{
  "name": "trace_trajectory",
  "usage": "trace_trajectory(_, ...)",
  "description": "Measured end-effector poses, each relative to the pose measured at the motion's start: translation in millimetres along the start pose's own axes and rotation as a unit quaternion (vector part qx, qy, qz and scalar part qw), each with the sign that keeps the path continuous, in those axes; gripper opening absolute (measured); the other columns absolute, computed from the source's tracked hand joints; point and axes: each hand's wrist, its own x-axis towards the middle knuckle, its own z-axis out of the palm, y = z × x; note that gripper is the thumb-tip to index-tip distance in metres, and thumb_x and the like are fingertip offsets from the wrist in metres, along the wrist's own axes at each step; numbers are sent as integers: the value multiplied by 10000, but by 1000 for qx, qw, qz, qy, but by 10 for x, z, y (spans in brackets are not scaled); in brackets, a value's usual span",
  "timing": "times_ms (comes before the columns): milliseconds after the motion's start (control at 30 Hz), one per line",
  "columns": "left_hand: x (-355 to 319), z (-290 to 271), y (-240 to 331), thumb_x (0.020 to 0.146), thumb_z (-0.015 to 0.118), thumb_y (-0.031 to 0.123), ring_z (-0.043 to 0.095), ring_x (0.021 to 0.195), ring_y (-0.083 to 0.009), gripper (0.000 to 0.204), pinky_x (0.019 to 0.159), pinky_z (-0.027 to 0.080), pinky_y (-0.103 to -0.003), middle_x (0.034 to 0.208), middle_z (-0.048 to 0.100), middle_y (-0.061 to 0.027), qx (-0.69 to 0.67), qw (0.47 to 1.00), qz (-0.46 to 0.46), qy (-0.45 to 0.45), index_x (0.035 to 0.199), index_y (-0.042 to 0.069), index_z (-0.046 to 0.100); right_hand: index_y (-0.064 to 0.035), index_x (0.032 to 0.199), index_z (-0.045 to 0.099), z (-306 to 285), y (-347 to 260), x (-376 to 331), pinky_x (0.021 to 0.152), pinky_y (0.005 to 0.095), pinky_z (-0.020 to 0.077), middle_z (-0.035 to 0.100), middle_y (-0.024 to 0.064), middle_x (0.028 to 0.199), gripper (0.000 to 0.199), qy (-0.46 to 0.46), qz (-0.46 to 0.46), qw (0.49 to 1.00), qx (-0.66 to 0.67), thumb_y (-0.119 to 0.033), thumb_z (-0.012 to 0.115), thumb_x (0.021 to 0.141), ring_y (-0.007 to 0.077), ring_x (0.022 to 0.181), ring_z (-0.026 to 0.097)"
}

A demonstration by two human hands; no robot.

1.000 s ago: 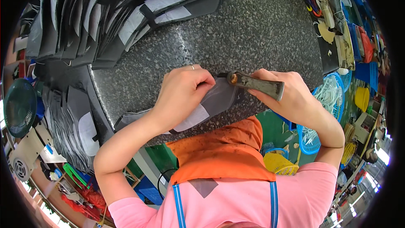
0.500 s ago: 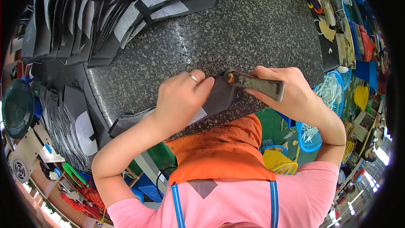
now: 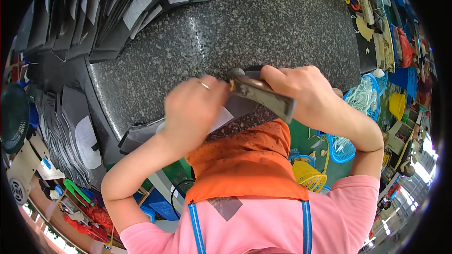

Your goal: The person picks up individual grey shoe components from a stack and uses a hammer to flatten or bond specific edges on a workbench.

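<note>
A dark grey fabric piece with a white patch lies at the near edge of the speckled grey granite slab, pressed flat under the left hand, whose fingers curl down onto it, a ring on one of them. Just beside it, the right hand is clenched around the worn dark-handled hammer, whose head sits over the fabric next to the left fingers. Stacks of dark grey cut pieces with white patches fan across the slab's far left, and blue and yellow plastic baskets stand below at the right, beyond the orange apron.
</note>
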Motion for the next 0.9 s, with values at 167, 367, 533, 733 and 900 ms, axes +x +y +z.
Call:
trace_trajectory(167,-156,16,32,714,683,52,625,745,-252,102,588,476,-362,870,614,-93,-81,995,-54,37,783,27,612,-44,813,505,-51,-8,57,462,444,480,569,126,558,258,25,3,1000,8,-265,620,880,342,537,613)
trace_trajectory(367,-20,-206,-130,804,694,159,642,677,-285,165,577,491,-387,746,609,-102,-163,953,-218,-133,779,61,564,-61,832,545,-231,-102,15,526,412,445,562,146,655,223,-74,99,992,27,-201,718,831,359,619,584)
trace_trajectory(533,410,165,-47,818,699,194,609,680,-288,151,593,469,-397,763,605,-91,-107,980,-167,35,872,77,619,-27,918,569,-206,59,-70,531,352,421,535,136,668,140,18,114,992,-56,-105,677,873,312,561,517)
trace_trajectory(733,116,147,-82,777,664,76,608,734,-238,247,604,481,-355,823,587,-83,-81,995,-37,52,1022,107,676,-21,920,559,-187,101,-106,532,359,417,532,141,671,134,40,124,990,60,-113,652,889,323,576,525)
trace_trajectory(900,220,19,-59,765,646,26,600,689,-240,177,605,484,-348,822,587,-78,-35,999,-41,-6,932,77,672,-61,867,484,-106,80,-81,490,436,484,604,116,643,186,66,21,997,15,-180,623,841,341,583,622)
